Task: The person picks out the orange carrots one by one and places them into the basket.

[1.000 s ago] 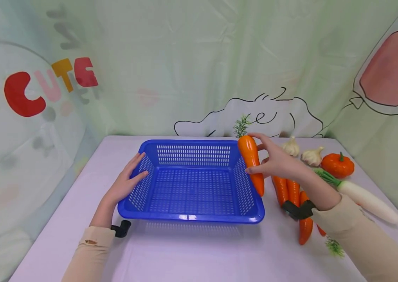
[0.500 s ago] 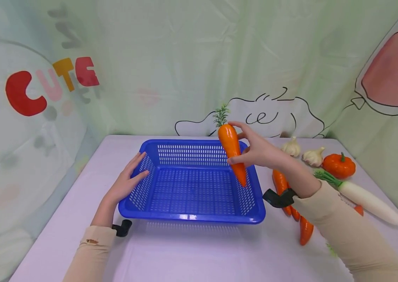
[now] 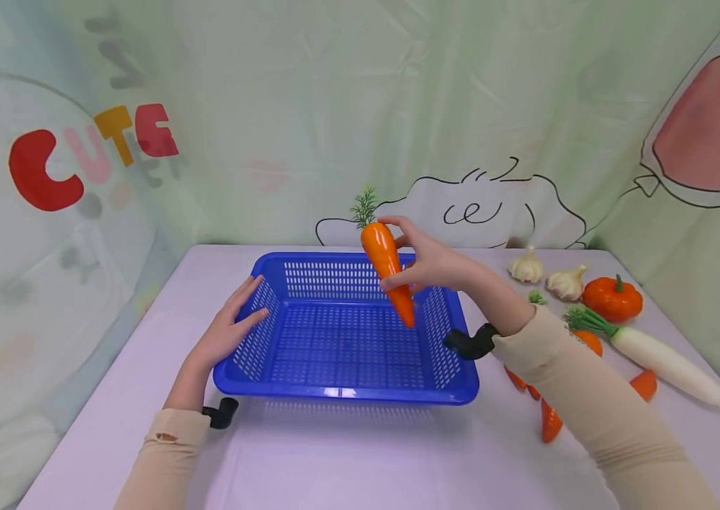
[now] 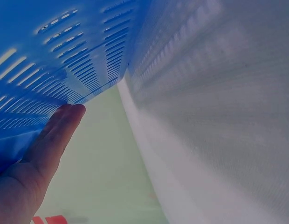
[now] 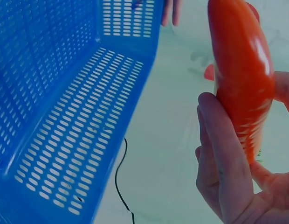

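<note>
A blue slatted plastic basket stands on the table. My right hand holds an orange carrot above its right half, pinched between thumb and fingers. The carrot slants, green leafy top up and tip down, apart from the basket. In the right wrist view the fingers lie along the carrot. At the basket's left side my left hand rests with fairly straight fingers against the wall and the thumb over the rim. The left wrist view shows those fingers flat along the outer wall.
Right of the basket lie more carrots, partly hidden by my right sleeve, and a white radish. Behind them are two garlic bulbs and an orange pumpkin. A printed curtain hangs behind the table.
My right hand has carried the carrot left and slightly up, from the basket's right rim to over its inside. The left hand and the basket have stayed put.
</note>
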`<control>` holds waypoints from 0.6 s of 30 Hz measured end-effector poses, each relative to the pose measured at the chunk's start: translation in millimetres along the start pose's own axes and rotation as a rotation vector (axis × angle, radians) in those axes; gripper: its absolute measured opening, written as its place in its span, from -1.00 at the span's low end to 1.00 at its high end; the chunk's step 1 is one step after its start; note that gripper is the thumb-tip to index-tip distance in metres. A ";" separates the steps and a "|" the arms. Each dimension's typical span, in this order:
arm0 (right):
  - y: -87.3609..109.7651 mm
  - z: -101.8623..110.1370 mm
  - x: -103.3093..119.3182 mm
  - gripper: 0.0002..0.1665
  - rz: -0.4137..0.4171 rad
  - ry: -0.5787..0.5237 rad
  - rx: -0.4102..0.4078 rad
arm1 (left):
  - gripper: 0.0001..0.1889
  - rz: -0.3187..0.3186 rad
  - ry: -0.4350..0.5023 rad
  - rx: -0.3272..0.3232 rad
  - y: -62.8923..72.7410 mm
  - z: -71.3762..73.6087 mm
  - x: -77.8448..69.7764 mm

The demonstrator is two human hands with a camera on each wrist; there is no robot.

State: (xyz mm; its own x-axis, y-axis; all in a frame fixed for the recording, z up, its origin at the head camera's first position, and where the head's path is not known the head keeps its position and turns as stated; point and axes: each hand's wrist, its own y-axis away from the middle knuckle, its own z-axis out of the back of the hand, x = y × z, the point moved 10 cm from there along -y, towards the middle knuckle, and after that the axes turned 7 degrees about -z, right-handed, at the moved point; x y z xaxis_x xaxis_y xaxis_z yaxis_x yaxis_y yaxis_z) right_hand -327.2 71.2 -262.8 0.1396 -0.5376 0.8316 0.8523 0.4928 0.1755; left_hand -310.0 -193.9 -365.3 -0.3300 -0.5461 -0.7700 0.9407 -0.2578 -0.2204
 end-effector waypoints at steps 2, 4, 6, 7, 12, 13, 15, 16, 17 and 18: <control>-3.5 -4.9 1.7 0.08 0.015 0.002 0.013 | -0.35 -0.004 0.004 0.001 -0.1 -0.3 0.1; -7.3 -9.2 2.1 0.07 0.022 0.011 0.021 | -0.35 -0.009 0.009 0.004 -0.4 -0.8 -0.3; -11.6 -14.1 1.5 0.07 0.027 0.009 0.037 | -0.35 -0.015 0.014 0.004 -1.3 -1.1 -0.9; -13.3 -16.9 1.4 0.06 0.028 0.002 0.045 | -0.35 -0.017 0.015 0.006 -1.5 -1.3 -1.2; -24.2 -29.7 -2.0 0.07 0.014 -0.027 0.073 | -0.34 -0.013 0.021 0.007 -0.7 -1.2 -2.2; -26.0 -31.7 -2.4 0.07 0.015 -0.023 0.073 | -0.35 -0.012 0.021 0.006 -0.3 -1.0 -2.4; -30.6 -35.5 -3.5 0.07 0.015 -0.018 0.077 | -0.35 -0.008 0.018 0.005 0.6 -0.7 -2.0; -32.7 -37.6 -4.2 0.07 0.014 -0.019 0.079 | -0.35 -0.007 0.018 0.005 0.7 -0.7 -1.7; -34.3 -39.7 -4.7 0.08 0.016 -0.026 0.085 | -0.35 -0.007 0.017 0.005 0.9 -0.7 -1.7; -35.7 -41.5 -4.9 0.08 0.018 -0.028 0.087 | -0.35 -0.007 0.017 0.005 0.9 -1.0 -1.3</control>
State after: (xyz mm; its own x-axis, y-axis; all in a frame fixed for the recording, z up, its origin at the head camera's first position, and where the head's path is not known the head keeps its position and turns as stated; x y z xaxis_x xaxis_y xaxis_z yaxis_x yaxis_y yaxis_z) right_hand -337.3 27.8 -295.1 0.1391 -0.5096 0.8491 0.8026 0.5603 0.2047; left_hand -308.6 -192.6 -365.1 -0.3352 -0.5306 -0.7785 0.9380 -0.2658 -0.2226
